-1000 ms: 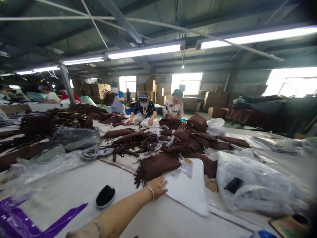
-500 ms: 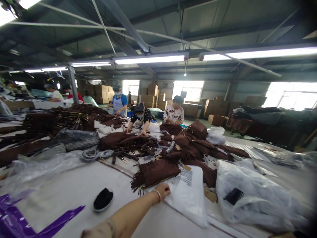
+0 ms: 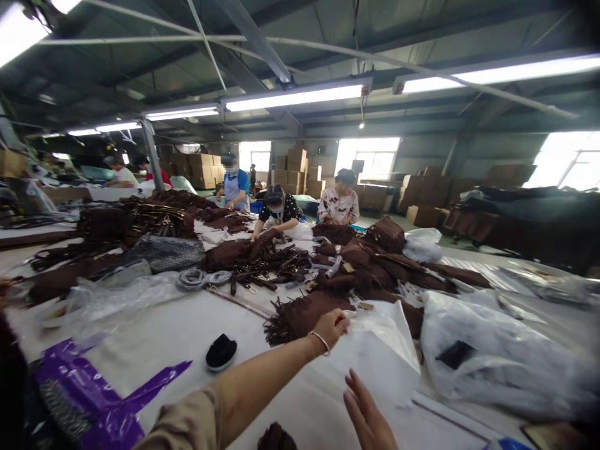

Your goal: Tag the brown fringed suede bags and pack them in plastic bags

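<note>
My left hand reaches out over the white table and pinches the near corner of a white dust bag, lifting its edge. Just behind it lies a brown fringed bag. My right hand has come up at the bottom of the view, fingers stretched out and apart, holding nothing, just short of the white bag. A silver bracelet sits on my left wrist.
A black brush lies left of my arm. Purple plastic sits at the near left. Clear plastic bags lie at right. Heaps of brown fringed bags and straps cover the middle. Three people work across the table.
My left hand went from lying flat on the white bag to gripping and raising its corner. My right hand has come into view from below. The camera shifted a little left.
</note>
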`<action>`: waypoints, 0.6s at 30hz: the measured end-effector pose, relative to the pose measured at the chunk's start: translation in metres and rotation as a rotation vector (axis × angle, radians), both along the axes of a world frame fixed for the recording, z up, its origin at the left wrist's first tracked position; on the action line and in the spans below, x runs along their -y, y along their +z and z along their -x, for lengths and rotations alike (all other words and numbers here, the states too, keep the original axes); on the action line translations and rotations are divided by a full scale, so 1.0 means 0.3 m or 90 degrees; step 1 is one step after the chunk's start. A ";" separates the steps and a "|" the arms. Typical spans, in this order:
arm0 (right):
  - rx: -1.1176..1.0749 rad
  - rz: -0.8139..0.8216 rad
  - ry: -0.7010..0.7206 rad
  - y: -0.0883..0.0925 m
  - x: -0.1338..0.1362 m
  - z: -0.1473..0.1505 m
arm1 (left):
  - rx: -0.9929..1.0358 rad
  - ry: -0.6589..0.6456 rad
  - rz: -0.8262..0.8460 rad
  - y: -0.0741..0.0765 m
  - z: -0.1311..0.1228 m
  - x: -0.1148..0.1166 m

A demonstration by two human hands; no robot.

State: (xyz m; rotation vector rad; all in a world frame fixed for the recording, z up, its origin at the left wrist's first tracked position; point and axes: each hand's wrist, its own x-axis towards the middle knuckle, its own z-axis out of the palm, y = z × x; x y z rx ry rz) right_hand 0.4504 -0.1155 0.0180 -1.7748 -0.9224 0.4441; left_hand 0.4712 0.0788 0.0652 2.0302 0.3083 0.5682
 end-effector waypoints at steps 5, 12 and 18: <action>-0.301 -0.107 -0.146 0.018 -0.068 -0.107 | -0.026 -0.081 0.034 -0.050 0.099 0.098; -0.276 -0.086 -0.200 -0.051 0.012 -0.148 | -0.066 0.038 0.034 -0.018 0.038 0.035; 0.226 -0.078 -0.078 0.129 0.047 -0.051 | -0.004 0.090 -0.131 0.093 0.003 0.072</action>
